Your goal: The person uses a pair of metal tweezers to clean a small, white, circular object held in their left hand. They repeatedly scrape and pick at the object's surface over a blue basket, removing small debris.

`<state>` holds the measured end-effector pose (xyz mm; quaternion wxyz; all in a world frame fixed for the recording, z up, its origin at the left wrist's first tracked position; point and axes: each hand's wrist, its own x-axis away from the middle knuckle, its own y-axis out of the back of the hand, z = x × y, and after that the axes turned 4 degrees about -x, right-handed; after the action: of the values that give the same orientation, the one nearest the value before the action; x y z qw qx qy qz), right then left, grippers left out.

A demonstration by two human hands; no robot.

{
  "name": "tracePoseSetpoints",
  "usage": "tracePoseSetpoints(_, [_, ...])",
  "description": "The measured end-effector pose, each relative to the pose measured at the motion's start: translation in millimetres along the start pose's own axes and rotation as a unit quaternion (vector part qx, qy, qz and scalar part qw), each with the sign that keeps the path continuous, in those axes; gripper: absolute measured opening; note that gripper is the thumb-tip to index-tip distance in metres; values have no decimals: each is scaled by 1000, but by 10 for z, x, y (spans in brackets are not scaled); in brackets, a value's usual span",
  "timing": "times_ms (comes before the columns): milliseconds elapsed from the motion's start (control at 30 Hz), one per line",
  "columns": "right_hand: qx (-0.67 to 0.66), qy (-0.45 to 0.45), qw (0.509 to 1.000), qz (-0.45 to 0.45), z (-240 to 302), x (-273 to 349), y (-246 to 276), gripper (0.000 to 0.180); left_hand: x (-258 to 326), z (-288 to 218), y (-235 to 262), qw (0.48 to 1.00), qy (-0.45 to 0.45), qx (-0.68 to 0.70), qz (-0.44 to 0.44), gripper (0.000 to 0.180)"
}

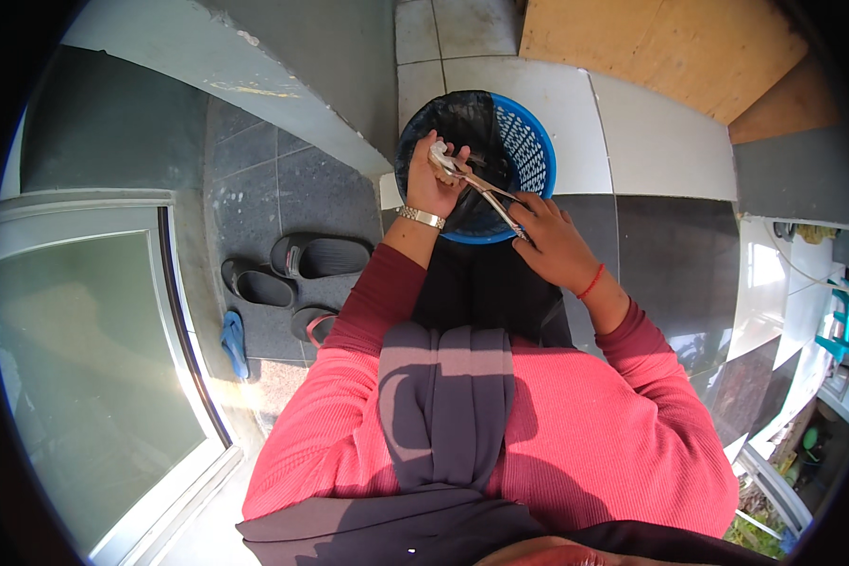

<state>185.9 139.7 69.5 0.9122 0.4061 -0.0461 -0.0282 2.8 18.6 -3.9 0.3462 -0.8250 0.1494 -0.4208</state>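
Floor tiles (651, 141) of white and dark grey carry a blue basket (534, 151) lined with a black bag (462, 127), with dark slippers (292, 269) well apart to its left beside a glass door (85, 377). Over the basket's near rim the left hand (432, 184) curls its fingers around a small pale object (440, 154), while the right hand (552, 241) closes its fingers on the handles of metal scissors (486, 189) whose tips touch that object.

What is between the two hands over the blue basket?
In the head view, a thin metal tool spans from the left hand, which also holds a small whitish thing, to the right hand, above the blue basket.
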Motion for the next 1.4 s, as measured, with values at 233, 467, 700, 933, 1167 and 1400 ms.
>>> tracePoseSetpoints(233, [48,6,999,-17,6,21,55,31,-63,5,71,1000,28,-8,3,25])
tracePoseSetpoints(467, [74,58,995,-23,-57,-14,142,31,-67,-49,64,998,41,-45,-5,26])
tracePoseSetpoints(700, [60,32,997,-26,-89,-105,71,37,-92,-55,57,999,38,-20,-30,25])
tracePoseSetpoints(933, [50,14,996,-76,-220,-88,-190,50,-76,-65,19,997,38,-48,-51,25])
tracePoseSetpoints(1167, [92,-101,988,-74,98,-65,-238,40,-17,-43,-37,994,45,-70,-77,27])
tracePoseSetpoints(1400, [118,-96,980,-127,-3,-102,-393,39,0,-51,-72,992,35,-88,-84,25])
